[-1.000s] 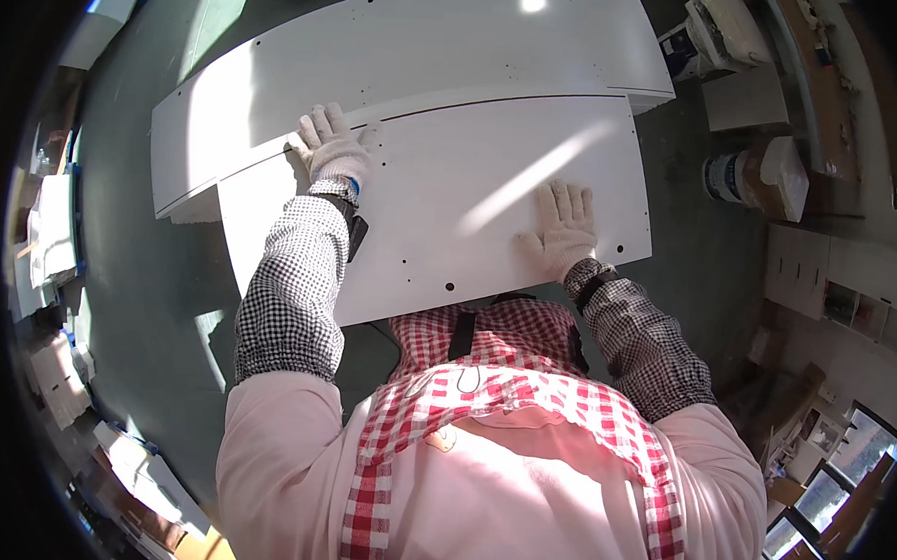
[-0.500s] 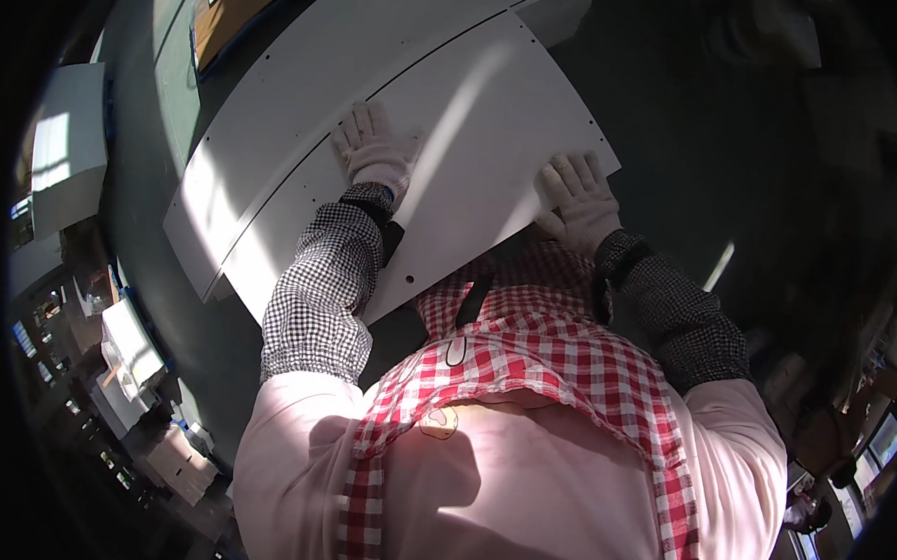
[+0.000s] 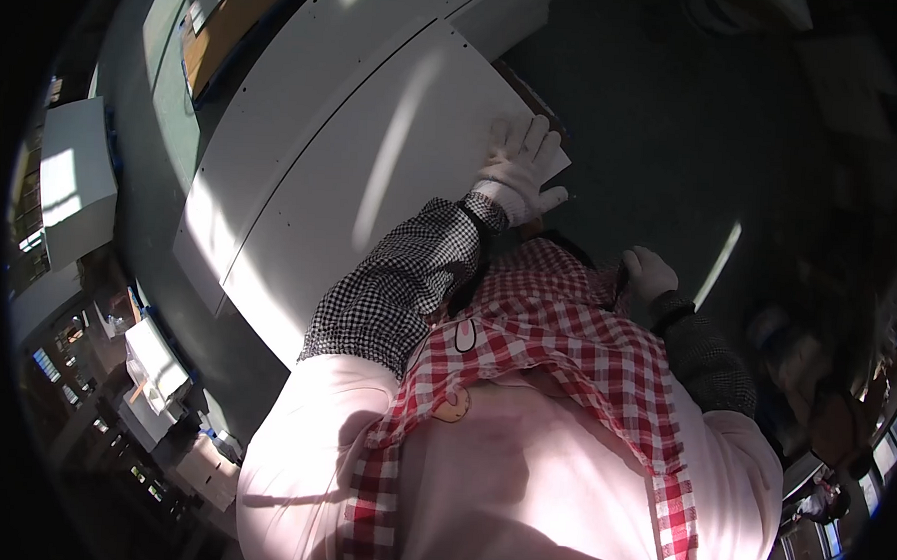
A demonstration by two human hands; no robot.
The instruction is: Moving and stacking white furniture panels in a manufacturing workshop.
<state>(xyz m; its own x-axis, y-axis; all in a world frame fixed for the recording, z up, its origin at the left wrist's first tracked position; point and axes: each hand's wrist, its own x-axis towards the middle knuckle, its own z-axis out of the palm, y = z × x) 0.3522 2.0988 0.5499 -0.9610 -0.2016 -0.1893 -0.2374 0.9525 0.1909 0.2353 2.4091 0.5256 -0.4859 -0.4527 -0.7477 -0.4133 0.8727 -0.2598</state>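
A large white panel (image 3: 372, 187) with small dark holes lies flat in front of me. A dark seam separates it from a second white panel (image 3: 307, 74) on its far side. My left hand (image 3: 521, 168), in a white glove, rests on the near panel by its right corner, fingers spread. Off the panel, close to the side of my red-and-white checked apron (image 3: 558, 295), is my gloved right hand (image 3: 653, 275). Its fingers look curled, and nothing shows in them, though their undersides are hidden.
A brownish edge (image 3: 533, 92) shows beneath the near panel's right end. At the upper left stands a wooden-topped table (image 3: 219, 45). Further left are a white box-shaped stack (image 3: 78, 179) and a smaller white-topped stand (image 3: 155, 357). Dark green floor (image 3: 655, 139) stretches to the right.
My left hand has slid right across the near panel to its corner. My right hand has left the panel and dropped to my side. The near panel's right end appears further left.
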